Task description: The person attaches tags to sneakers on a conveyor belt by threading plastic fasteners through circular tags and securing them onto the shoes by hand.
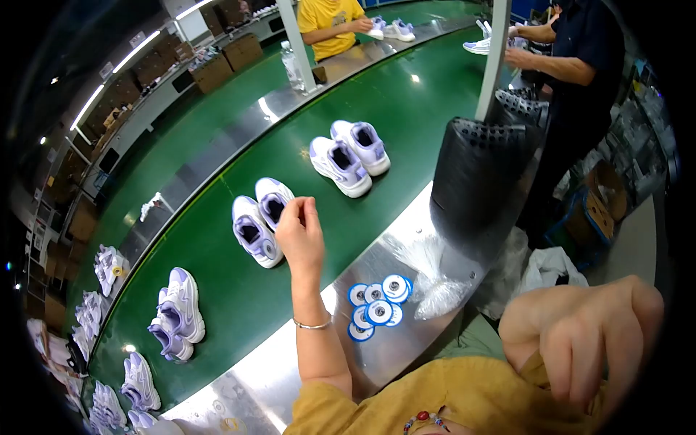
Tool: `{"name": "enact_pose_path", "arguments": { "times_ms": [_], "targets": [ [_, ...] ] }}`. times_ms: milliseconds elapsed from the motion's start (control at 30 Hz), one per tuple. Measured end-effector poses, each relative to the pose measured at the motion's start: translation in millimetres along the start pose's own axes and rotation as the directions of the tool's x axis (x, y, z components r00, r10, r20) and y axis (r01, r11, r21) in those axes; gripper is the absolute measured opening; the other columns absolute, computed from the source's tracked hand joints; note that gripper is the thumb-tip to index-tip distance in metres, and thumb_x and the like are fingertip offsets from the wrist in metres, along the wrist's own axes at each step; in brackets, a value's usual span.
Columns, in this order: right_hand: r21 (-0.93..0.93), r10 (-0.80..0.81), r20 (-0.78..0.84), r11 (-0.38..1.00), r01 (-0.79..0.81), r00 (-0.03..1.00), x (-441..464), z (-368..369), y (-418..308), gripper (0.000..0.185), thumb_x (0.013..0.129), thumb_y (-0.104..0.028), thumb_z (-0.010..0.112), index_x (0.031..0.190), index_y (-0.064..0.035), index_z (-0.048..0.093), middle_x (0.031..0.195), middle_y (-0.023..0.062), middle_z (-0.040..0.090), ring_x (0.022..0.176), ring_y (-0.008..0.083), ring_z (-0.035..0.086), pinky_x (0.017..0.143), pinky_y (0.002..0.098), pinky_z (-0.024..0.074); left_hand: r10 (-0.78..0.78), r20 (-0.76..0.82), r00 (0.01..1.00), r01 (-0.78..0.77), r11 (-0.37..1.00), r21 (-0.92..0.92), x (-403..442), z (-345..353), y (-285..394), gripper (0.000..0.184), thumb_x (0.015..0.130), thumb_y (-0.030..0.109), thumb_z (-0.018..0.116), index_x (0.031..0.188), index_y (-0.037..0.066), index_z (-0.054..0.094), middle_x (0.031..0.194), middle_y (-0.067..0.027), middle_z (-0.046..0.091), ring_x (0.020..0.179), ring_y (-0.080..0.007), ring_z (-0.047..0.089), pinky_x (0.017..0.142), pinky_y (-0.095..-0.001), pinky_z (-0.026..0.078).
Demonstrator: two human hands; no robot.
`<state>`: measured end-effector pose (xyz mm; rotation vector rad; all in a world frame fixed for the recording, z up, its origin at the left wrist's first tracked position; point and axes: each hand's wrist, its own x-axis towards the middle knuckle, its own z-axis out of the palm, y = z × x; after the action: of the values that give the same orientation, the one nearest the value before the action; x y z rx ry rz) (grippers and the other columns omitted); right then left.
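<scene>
My left hand (299,235), a bracelet on its wrist, is raised over the green conveyor belt with its fingertips pinched together; whatever is between them cannot be made out. Just beside it stands a pair of white and lilac sneakers (250,233), partly covered by the hand. My right hand (580,333) is close to the camera at the lower right, its fingers curled in, and anything inside is hidden. Between my arms, round blue-and-white tags (378,312) lie overlapping on the metal ledge (337,377). A clear plastic bundle (438,293) rests beside them.
More sneakers (350,158) ride the green belt (406,145), with other pairs at lower left. Black perforated holders (478,174) stand right, beside a metal post (494,58). Two people work across and to the right, each handling shoes. A plastic bottle (291,67) stands on the far ledge.
</scene>
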<state>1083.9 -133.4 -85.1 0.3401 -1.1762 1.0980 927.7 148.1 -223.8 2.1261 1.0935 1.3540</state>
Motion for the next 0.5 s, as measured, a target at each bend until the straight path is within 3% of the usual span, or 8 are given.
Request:
{"name": "enact_pose_path", "arguments": {
  "times_ms": [133,200,267,300,367,433,467,500],
  "targets": [
    [-0.094,0.015,-0.059,0.995,-0.021,0.998,-2,-29,0,0.017,0.087,-0.014,0.056,0.096,-0.0006,0.051,0.093,0.0296,0.060,0.057,0.0263,0.059,0.044,0.0309,0.0446,-0.016,0.000,1.000,0.016,0.998,-0.064,1,6,0,0.013,0.086,0.010,0.058,0.082,-0.003,0.059,0.060,-0.0049,0.052,0.052,-0.0096,0.044,0.049,-0.0244,0.037],
    [-0.286,0.083,-0.187,0.949,-0.135,0.979,-6,-54,5,0.020,0.083,-0.011,0.059,0.098,0.0000,0.052,0.092,0.0288,0.060,0.053,0.0224,0.057,0.042,0.0281,0.0442,-0.031,0.023,0.999,0.033,0.996,-0.089,0,8,3,0.014,0.086,0.010,0.059,0.081,-0.003,0.059,0.060,-0.0035,0.052,0.052,-0.0084,0.043,0.048,-0.0235,0.036],
    [-0.422,0.040,-0.594,0.835,-0.354,0.803,-8,-73,20,0.011,0.082,-0.008,0.060,0.088,-0.0006,0.054,0.083,0.0216,0.061,0.043,0.0112,0.050,0.039,0.0222,0.0420,-0.048,0.052,0.997,0.054,0.993,-0.105,-1,9,4,0.014,0.086,0.010,0.059,0.081,-0.003,0.059,0.059,-0.0029,0.052,0.052,-0.0080,0.043,0.048,-0.0232,0.036],
    [-0.374,0.068,-0.776,0.751,-0.544,0.627,-14,-87,22,0.011,0.081,-0.008,0.061,0.086,-0.0021,0.053,0.078,0.0167,0.062,0.042,0.0093,0.047,0.038,0.0236,0.0422,-0.047,0.074,0.996,0.055,0.992,-0.114,-2,11,6,0.014,0.086,0.010,0.059,0.081,-0.003,0.059,0.059,-0.0026,0.052,0.052,-0.0076,0.043,0.048,-0.0229,0.036],
    [-0.454,0.105,-0.837,0.416,-0.788,0.537,-46,-125,35,0.010,0.081,-0.008,0.058,0.087,-0.0009,0.056,0.076,0.0119,0.061,0.047,0.0052,0.046,0.042,0.0184,0.0385,-0.045,0.104,0.994,0.058,0.991,-0.124,-5,14,11,0.014,0.086,0.010,0.059,0.081,-0.003,0.059,0.059,-0.0023,0.051,0.053,-0.0073,0.043,0.049,-0.0226,0.036],
    [-0.399,0.078,-0.909,0.129,-0.908,0.410,-75,-152,40,0.009,0.081,-0.004,0.055,0.087,0.0009,0.058,0.074,0.0074,0.061,0.052,0.0036,0.046,0.044,0.0188,0.0352,-0.028,0.170,0.985,0.054,0.987,-0.151,-7,19,21,0.013,0.085,0.010,0.060,0.080,-0.002,0.059,0.060,-0.0024,0.052,0.053,-0.0074,0.043,0.049,-0.0225,0.036],
    [-0.392,0.072,-0.912,0.129,-0.911,0.403,-89,-165,40,0.009,0.081,-0.004,0.055,0.087,0.0009,0.058,0.074,0.0074,0.061,0.052,0.0036,0.046,0.044,0.0188,0.0352,-0.003,0.195,0.981,0.033,0.989,-0.147,-9,22,24,0.012,0.084,0.009,0.060,0.081,-0.002,0.059,0.060,-0.0039,0.052,0.052,-0.0089,0.044,0.049,-0.0234,0.037],
    [-0.435,0.018,-0.900,-0.046,-0.899,0.435,-101,-178,40,0.009,0.080,-0.006,0.055,0.084,0.0017,0.058,0.072,0.0082,0.062,0.051,0.0067,0.048,0.047,0.0223,0.0377,-0.002,0.205,0.979,0.034,0.988,-0.151,-12,26,27,0.012,0.084,0.009,0.060,0.081,-0.002,0.059,0.060,-0.0039,0.052,0.052,-0.0089,0.044,0.049,-0.0234,0.037]
  ]
}}
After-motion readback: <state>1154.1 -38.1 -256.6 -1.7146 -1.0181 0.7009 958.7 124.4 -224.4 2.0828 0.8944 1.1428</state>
